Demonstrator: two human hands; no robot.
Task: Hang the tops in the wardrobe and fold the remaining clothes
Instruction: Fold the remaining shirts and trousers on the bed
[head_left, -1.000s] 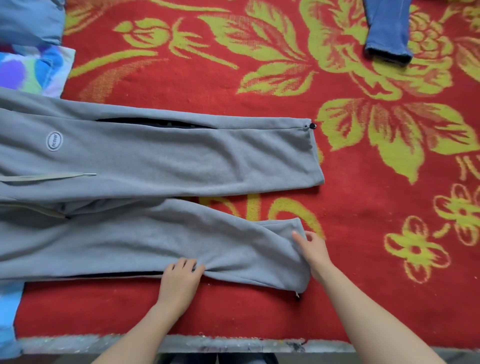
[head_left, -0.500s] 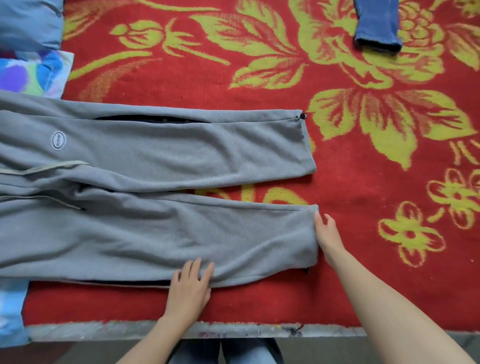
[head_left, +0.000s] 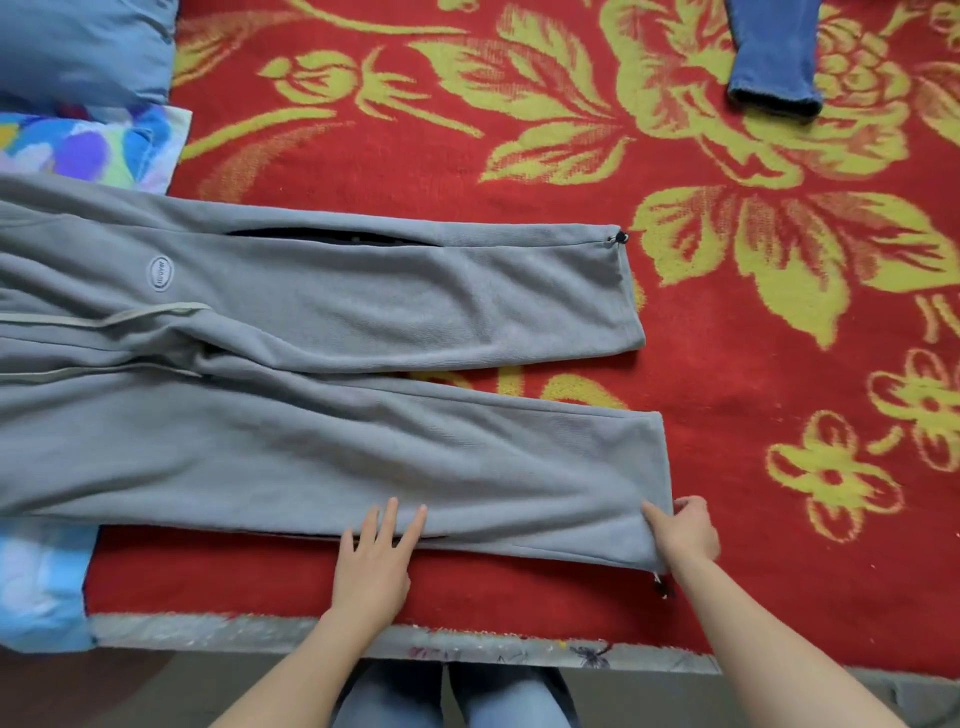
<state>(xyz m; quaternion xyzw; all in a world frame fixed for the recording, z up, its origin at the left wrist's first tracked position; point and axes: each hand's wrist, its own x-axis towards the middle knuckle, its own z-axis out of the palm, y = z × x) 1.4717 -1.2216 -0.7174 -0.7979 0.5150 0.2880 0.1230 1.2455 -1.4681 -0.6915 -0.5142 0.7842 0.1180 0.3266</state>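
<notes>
**Trousers spread flat, both hands on the near leg**

The grey trousers (head_left: 311, 322) lie flat across the left and middle of the frame, waist off the left edge and both hems pointing right. The two legs part slightly toward the hems, and a wedge of the blanket (head_left: 727, 395) shows between them. We see an oval badge (head_left: 158, 274) on the far leg at centre left, with pale cords (head_left: 145, 317) trailing just below it. A small dark toggle (head_left: 618, 238) sits at the upper corner of the far hem.

Our left hand (head_left: 374, 561), at lower centre, lies flat with straight, spread fingers, the fingertips resting on the near edge of the near leg. Our right hand (head_left: 685, 535), at lower right, pinches the near leg's hem, thumb on top of the cloth and the other fingers curled at its edge.

The blanket under it all is red with large yellow flowers and leaves. A jeans leg (head_left: 769, 57) lies at the upper right, well apart from the trousers. A blue cloth (head_left: 78, 47) fills the upper left corner, and a patterned cloth (head_left: 88, 145) just below it touches the trousers. A light blue cloth (head_left: 36, 587) shows at the lower left.
</notes>
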